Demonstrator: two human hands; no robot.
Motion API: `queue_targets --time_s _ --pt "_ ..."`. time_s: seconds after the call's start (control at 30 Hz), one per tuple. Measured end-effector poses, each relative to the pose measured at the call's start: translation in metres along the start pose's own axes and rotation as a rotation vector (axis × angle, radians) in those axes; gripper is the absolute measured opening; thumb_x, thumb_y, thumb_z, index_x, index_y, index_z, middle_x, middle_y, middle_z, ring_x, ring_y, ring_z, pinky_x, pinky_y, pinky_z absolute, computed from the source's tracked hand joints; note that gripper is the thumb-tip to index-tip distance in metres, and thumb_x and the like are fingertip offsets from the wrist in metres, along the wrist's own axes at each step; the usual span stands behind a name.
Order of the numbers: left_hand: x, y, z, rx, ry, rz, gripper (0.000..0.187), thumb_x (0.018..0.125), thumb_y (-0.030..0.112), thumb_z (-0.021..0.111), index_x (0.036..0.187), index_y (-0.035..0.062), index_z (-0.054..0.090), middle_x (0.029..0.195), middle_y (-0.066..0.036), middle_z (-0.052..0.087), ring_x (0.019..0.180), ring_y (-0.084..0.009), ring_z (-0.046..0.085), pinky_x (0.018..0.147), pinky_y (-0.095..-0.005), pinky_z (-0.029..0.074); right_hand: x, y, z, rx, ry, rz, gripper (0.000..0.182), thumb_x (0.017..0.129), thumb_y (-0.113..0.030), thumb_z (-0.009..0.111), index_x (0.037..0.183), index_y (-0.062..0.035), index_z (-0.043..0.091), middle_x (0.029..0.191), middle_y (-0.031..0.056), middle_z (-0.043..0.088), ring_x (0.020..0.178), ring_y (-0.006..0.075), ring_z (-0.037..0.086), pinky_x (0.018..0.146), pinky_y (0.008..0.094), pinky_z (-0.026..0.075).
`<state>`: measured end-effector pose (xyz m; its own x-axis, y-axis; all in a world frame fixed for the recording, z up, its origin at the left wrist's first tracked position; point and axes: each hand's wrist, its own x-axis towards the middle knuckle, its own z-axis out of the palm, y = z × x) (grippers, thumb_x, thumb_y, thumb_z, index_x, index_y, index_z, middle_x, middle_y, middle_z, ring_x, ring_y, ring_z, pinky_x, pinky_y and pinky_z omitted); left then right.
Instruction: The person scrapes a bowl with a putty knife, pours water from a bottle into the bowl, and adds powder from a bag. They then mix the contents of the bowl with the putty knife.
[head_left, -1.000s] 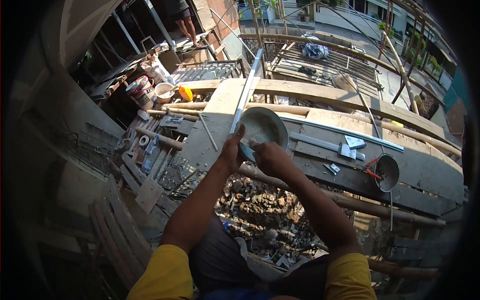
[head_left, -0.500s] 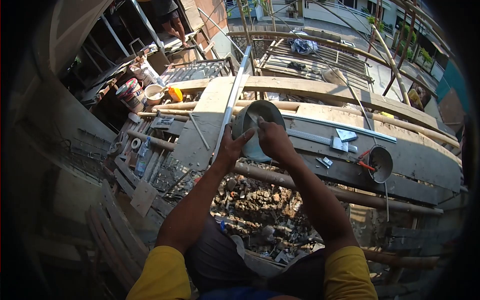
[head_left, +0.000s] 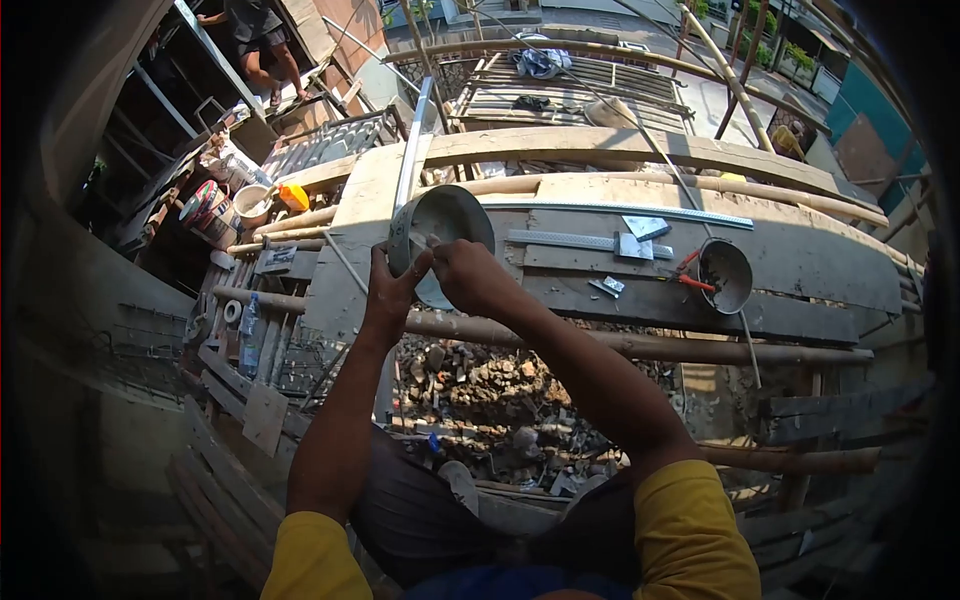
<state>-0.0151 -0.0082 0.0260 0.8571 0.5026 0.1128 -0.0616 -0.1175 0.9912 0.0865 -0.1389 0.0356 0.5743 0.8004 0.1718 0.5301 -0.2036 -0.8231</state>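
Note:
A greenish-grey bowl is tilted in front of me, its open side towards me. My left hand is closed on the bowl's near left rim. My right hand is a fist at the lower part of the bowl, around a thin handle-like piece whose kind I cannot make out. Pale residue coats the bowl's inside. To the right, a second bowl with dark grey contents stands on the planks, and a red-handled tool leans on its rim.
Perforated metal strips and small metal pieces lie on wooden planks. At left stand a paint bucket, a pale tub and an orange bottle. Below is rubble. Another person stands at the upper left.
The view has shifted, so most of the scaffold appears further left. Both hands stay at the bowl, and the right fist has moved slightly within it. More of the other person shows.

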Motion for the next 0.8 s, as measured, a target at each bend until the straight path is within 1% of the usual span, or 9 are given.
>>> queue_targets --time_s 0.07,0.1,0.2,0.27,0.47,0.53,0.6,0.7,0.8 --pt "-0.003 0.009 0.006 -0.075 -0.018 -0.051 0.065 0.082 0.037 0.078 0.12 -0.0001 0.04 0.106 -0.011 0.059 0.093 -0.015 0.058 0.078 -0.0285 0.049 0.005 0.008 -0.006 -0.009 0.212 -0.033 0.027 0.09 -0.015 0.049 0.097 0.0079 0.062 0.083 0.0318 0.062 0.084 0.0485 0.061 0.077 0.0533 0.047" --pt "-0.003 0.01 0.01 -0.115 -0.027 -0.028 0.066 0.082 0.038 0.078 0.12 0.0001 0.039 0.103 -0.01 0.06 0.09 -0.0142 0.058 0.076 -0.0277 0.049 0.01 0.008 -0.015 0.038 0.183 0.104 0.027 0.09 -0.015 0.049 0.098 0.0076 0.062 0.083 0.0317 0.062 0.086 0.0483 0.061 0.078 0.0534 0.046" --pt "-0.002 0.002 0.008 0.001 -0.047 -0.037 0.062 0.085 0.036 0.074 0.122 0.0037 0.036 0.11 -0.012 0.057 0.094 -0.016 0.06 0.077 -0.0282 0.052 0.001 0.001 -0.008 -0.002 0.183 0.051 0.027 0.091 -0.014 0.049 0.101 0.0075 0.062 0.084 0.0319 0.062 0.087 0.0486 0.06 0.078 0.0531 0.046" --pt "-0.001 0.002 0.001 0.072 -0.063 -0.118 0.062 0.086 0.036 0.073 0.122 0.0032 0.036 0.108 -0.012 0.058 0.092 -0.0155 0.06 0.075 -0.0271 0.052 0.0 -0.003 -0.002 -0.01 0.122 0.011 0.023 0.087 -0.01 0.049 0.094 0.0069 0.063 0.089 0.0322 0.063 0.088 0.0489 0.061 0.079 0.0534 0.049" --pt "0.002 0.005 0.011 0.097 -0.025 0.013 0.065 0.084 0.039 0.075 0.121 0.0032 0.036 0.099 -0.009 0.059 0.084 -0.0123 0.059 0.068 -0.0253 0.05 0.008 0.015 -0.013 -0.025 0.194 0.016 0.023 0.088 -0.01 0.048 0.092 0.0079 0.062 0.087 0.0326 0.062 0.084 0.0491 0.061 0.079 0.0536 0.048" --pt "0.003 0.0 0.006 0.217 -0.006 -0.168 0.068 0.082 0.042 0.076 0.122 0.0024 0.036 0.102 -0.011 0.059 0.087 -0.0142 0.06 0.072 -0.0271 0.051 0.002 0.006 -0.005 -0.026 0.182 -0.034 0.024 0.089 -0.01 0.047 0.092 0.0087 0.061 0.085 0.0325 0.062 0.082 0.0494 0.061 0.077 0.0544 0.048" --pt "0.006 -0.002 0.003 0.172 -0.016 -0.162 0.068 0.082 0.043 0.076 0.12 0.0022 0.037 0.1 -0.01 0.058 0.082 -0.0126 0.058 0.068 -0.0269 0.05 0.004 0.005 -0.004 -0.045 0.076 -0.083 0.024 0.09 -0.011 0.047 0.094 0.0089 0.06 0.083 0.0323 0.062 0.081 0.0499 0.06 0.076 0.0547 0.047" --pt "0.003 -0.003 0.011 0.096 0.001 -0.041 0.068 0.081 0.044 0.076 0.12 0.0027 0.037 0.096 -0.008 0.058 0.079 -0.0115 0.057 0.066 -0.0265 0.049 0.012 0.016 -0.018 0.034 0.241 0.056 0.025 0.091 -0.012 0.047 0.096 0.008 0.06 0.084 0.0325 0.062 0.083 0.0494 0.06 0.078 0.055 0.047" --pt "0.004 -0.005 0.009 0.166 0.008 0.033 0.064 0.084 0.044 0.073 0.12 0.0026 0.038 0.096 -0.007 0.058 0.081 -0.0112 0.058 0.068 -0.0268 0.05 0.002 0.008 -0.005 -0.007 0.14 0.023 0.026 0.091 -0.014 0.047 0.097 0.0071 0.061 0.084 0.0319 0.062 0.084 0.0486 0.061 0.078 0.0551 0.047"
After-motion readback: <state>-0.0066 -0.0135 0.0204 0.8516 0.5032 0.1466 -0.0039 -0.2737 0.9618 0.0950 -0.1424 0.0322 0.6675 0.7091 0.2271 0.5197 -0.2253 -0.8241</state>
